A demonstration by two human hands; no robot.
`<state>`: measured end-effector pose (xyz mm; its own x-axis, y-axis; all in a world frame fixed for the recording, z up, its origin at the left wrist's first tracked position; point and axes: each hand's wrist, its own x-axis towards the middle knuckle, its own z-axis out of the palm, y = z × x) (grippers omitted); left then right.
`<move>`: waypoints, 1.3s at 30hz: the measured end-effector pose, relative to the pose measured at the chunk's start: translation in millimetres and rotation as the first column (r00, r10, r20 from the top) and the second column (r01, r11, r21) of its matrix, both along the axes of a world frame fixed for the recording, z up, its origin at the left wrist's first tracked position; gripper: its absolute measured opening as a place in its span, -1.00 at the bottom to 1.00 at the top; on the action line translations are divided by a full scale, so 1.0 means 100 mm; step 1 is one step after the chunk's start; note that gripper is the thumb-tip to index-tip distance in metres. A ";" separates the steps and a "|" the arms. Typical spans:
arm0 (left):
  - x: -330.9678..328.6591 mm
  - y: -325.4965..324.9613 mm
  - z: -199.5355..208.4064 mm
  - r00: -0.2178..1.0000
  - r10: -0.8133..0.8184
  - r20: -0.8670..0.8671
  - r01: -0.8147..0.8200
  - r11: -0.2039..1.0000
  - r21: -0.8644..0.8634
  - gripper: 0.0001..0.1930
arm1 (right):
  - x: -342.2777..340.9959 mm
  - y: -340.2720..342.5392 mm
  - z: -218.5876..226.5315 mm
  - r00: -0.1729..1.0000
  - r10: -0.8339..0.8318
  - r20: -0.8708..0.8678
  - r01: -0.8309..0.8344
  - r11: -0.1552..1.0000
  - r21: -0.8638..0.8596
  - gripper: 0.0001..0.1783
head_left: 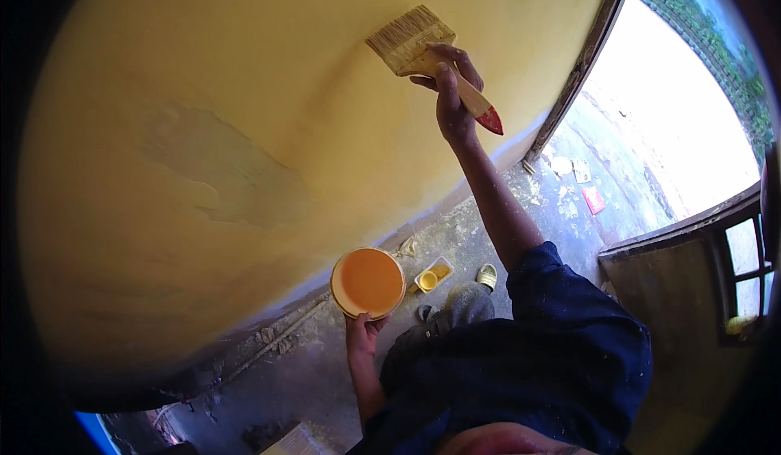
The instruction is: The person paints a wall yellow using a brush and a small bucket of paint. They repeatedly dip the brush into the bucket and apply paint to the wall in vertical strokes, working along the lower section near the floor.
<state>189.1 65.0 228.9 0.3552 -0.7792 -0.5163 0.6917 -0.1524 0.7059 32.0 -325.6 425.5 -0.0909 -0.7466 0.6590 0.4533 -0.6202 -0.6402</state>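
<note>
My right hand [452,89] is raised in front of the yellow wall [268,65], its fingers wrapped round a wide paintbrush [411,40]. The brush has pale bristles and a wooden handle with a red tip; its bristles point up and left. Whether they touch the wall I cannot tell. Lower down, my left hand [363,329] grips a round tub of orange paint [370,283] by its near side, holding it close to the wall. A dull, greyish patch [224,166] with uneven edges shows on the wall left of the brush.
On the paint-spotted floor [325,378] stands a small clear container [434,275] with a yellow cup in it, beside my shoe [486,276]. A pipe [272,345] runs along the wall's foot. At right is a bright doorway [659,105], with a red packet [593,200] near it.
</note>
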 end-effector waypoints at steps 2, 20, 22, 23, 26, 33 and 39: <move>-0.01 0.00 0.00 1.000 -0.005 -0.019 0.005 1.000 -0.009 -0.37 | 0.15 0.07 -0.42 0.998 0.020 -0.060 -0.016 0.997 0.071 -0.71; 0.08 0.10 0.06 0.999 0.032 -0.009 -0.032 0.999 -0.021 -0.38 | 0.42 0.20 -0.43 0.981 -0.122 -0.152 0.133 0.989 0.059 -0.73; 0.08 0.10 0.06 1.000 0.031 0.004 -0.031 0.999 -0.016 -0.39 | 0.47 0.41 -1.16 0.928 -0.228 -0.295 0.257 0.965 0.061 -0.73; 0.07 0.10 0.05 0.999 0.048 0.023 -0.047 0.999 -0.023 -0.39 | 0.47 0.55 -1.54 0.913 -0.237 -0.333 0.265 0.963 0.041 -0.74; 0.09 0.12 0.00 0.998 0.062 0.007 -0.062 0.998 -0.033 -0.41 | 0.42 0.76 -2.20 0.888 -0.003 -0.459 0.242 0.854 0.462 -0.74; 0.18 0.15 -0.06 0.999 0.021 0.026 -0.019 0.997 -0.071 -0.41 | 0.32 0.27 -0.63 0.986 -0.016 -0.167 0.031 0.996 0.088 -0.70; 0.20 0.11 0.02 0.999 -0.001 -0.048 -0.001 0.999 -0.042 -0.40 | 0.57 0.43 -0.87 0.989 -0.090 -0.118 0.107 0.984 0.143 -0.76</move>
<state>208.7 75.5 230.8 0.3304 -0.8007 -0.4997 0.7252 -0.1235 0.6774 89.3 -282.7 338.0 -0.1015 -0.8280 0.5515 0.3159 -0.5525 -0.7714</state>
